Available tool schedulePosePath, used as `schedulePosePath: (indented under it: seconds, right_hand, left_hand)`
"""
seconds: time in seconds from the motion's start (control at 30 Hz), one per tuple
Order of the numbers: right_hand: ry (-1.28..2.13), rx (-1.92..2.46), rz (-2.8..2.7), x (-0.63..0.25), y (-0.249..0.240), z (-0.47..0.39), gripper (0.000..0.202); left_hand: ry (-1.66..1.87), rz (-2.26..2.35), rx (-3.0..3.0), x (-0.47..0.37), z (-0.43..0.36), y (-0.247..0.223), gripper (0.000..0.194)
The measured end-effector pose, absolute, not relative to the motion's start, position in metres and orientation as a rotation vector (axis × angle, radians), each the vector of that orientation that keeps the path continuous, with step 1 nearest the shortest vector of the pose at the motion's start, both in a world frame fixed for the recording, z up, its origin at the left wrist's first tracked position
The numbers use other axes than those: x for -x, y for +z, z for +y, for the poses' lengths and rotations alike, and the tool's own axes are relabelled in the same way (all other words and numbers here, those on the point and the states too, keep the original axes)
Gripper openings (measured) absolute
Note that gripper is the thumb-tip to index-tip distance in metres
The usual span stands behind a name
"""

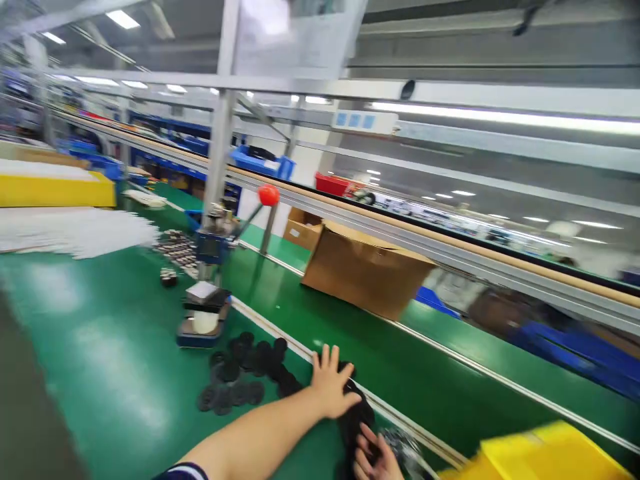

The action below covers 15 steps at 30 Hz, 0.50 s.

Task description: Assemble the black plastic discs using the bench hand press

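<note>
Flat black discs (240, 360) lie scattered on the green work table. More of them form a dark heap (353, 427) farther right, by the white rail strip. My left hand (330, 387) reaches over this heap with its fingers spread wide, touching or just above its edge. At the bottom edge of the picture, my right hand (375, 457) is partly cut off. Its fingers curl around a dark piece that looks like one of the black discs; blur hides the detail. Beside that hand lies a clear plastic bag (403, 447).
A small hand press (213, 247) with a red ball knob (269, 195) stands left of centre. White sheets (75, 230) are piled at far left, near a yellow bin (57, 190). Another yellow bin (550, 457) is at lower right. A cardboard box (365, 270) leans beneath the long rail.
</note>
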State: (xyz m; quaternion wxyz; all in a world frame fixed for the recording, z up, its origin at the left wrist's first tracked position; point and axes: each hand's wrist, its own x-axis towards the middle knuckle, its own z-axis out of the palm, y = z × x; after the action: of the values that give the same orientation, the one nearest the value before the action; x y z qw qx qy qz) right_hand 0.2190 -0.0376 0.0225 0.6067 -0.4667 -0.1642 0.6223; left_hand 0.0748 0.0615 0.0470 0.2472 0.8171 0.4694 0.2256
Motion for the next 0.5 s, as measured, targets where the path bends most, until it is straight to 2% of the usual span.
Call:
schedulePosePath:
  seconds: [0.13,0.3,0.5]
  right_hand:
    - [1.294,1.021,-0.341,-0.192,0.033,-0.051,0.048]
    - [1.237,1.028,-0.34,-0.195,0.022,-0.049,0.047]
    - [1.225,1.031,-0.398,-0.195,0.022,-0.053,0.061]
  left_hand:
    - [0.414,1.393,-2.304,-0.082,0.064,0.032,0.078]
    - [0.47,1.425,-2.465,-0.091,0.049,-0.001,0.067]
    - [0.538,1.385,-2.538,-0.083,0.019,-0.011,0.06]
